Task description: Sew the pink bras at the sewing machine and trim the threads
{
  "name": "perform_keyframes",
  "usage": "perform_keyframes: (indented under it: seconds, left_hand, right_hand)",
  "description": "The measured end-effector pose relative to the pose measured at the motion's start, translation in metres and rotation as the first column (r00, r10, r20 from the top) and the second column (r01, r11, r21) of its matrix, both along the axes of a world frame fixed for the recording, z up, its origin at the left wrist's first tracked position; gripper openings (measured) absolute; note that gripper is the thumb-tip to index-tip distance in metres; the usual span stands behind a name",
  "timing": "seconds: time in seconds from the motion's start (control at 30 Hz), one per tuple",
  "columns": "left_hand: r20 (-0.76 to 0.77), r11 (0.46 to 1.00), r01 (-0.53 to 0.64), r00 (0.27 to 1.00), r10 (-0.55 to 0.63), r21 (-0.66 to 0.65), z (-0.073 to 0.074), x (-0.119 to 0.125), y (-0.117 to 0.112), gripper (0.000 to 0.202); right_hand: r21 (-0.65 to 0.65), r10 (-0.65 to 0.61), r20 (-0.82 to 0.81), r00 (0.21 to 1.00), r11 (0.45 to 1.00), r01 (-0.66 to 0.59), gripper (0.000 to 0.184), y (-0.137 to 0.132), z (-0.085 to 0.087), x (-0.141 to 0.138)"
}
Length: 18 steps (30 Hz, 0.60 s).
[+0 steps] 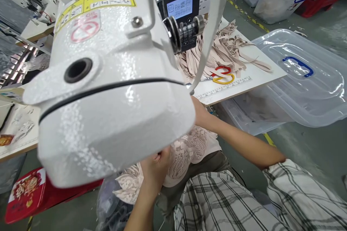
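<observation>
A white sewing machine head point(116, 122) fills the left and middle of the view and hides part of both hands. Pale pink lace bra point(187, 148) fabric hangs below it, over the lap. My left hand point(157, 166) is closed at the lace, its thumb bent and its fingertips partly behind the machine. Only the back edge of my right hand point(199, 112) shows, beside the machine's right side above the lace; its fingers are hidden. A white elastic band point(207, 39) runs down from the top to the machine near my right hand.
On the white table point(244, 86) lie beige straps point(222, 50), scissors with red and yellow handles point(223, 75) and a printed ruler strip. A control panel point(180, 7) stands behind. Clear plastic bins point(306, 75) are at right, a red stool point(29, 195) at lower left.
</observation>
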<state>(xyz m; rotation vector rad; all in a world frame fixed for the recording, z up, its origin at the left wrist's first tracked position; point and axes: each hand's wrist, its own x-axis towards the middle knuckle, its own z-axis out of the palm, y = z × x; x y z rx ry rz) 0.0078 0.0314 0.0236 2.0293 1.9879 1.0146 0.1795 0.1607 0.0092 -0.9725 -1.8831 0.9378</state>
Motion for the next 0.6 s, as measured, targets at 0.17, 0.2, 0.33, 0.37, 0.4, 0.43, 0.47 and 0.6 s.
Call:
perform_keyframes:
  seconds: [0.17, 0.2, 0.33, 0.37, 0.4, 0.43, 0.47, 0.6]
  left_hand:
    - [0.080, 0.999, -0.038, 0.996, 0.040, -0.024, -0.004, -0.001, 0.000, 0.021]
    - [0.137, 0.997, -0.032, 0.990, 0.041, -0.065, -0.004, -0.002, 0.001, 0.021]
    - [0.443, 0.920, 0.178, 0.896, -0.005, -0.349, -0.002, -0.007, 0.007, 0.033]
    - [0.521, 0.871, 0.260, 0.853, -0.005, -0.417, -0.001, -0.007, 0.007, 0.038]
    - [0.604, 0.811, 0.345, 0.797, 0.013, -0.472, -0.002, -0.006, 0.005, 0.044]
    - [0.687, 0.745, 0.429, 0.724, 0.054, -0.511, -0.004, -0.003, 0.002, 0.049]
    - [0.761, 0.676, 0.511, 0.639, 0.115, -0.531, -0.007, 0.001, -0.003, 0.055]
    - [0.873, 0.522, 0.700, 0.411, 0.262, -0.487, -0.036, 0.031, -0.030, 0.073]
  right_hand:
    - [0.022, 0.005, -0.017, 1.000, 1.000, -0.004, 0.009, 0.000, 0.002, 0.002]
    - [0.016, 0.004, -0.024, 1.000, 1.000, -0.004, 0.010, 0.000, 0.002, 0.002]
    - [-0.014, -0.003, -0.055, 0.998, 1.000, 0.002, 0.010, -0.003, 0.001, -0.002]
    - [-0.023, -0.005, -0.064, 0.998, 1.000, 0.003, 0.008, -0.004, 0.002, -0.003]
    - [-0.035, -0.009, -0.077, 0.997, 0.999, 0.006, 0.006, -0.006, 0.004, -0.003]
    - [-0.051, -0.016, -0.095, 0.995, 0.999, 0.011, 0.004, -0.009, 0.006, -0.002]
    - [-0.073, -0.023, -0.119, 0.993, 0.997, 0.015, 0.003, -0.012, 0.009, 0.001]
    - [-0.241, 0.006, -0.214, 0.977, 0.969, -0.058, 0.013, -0.030, 0.023, 0.022]
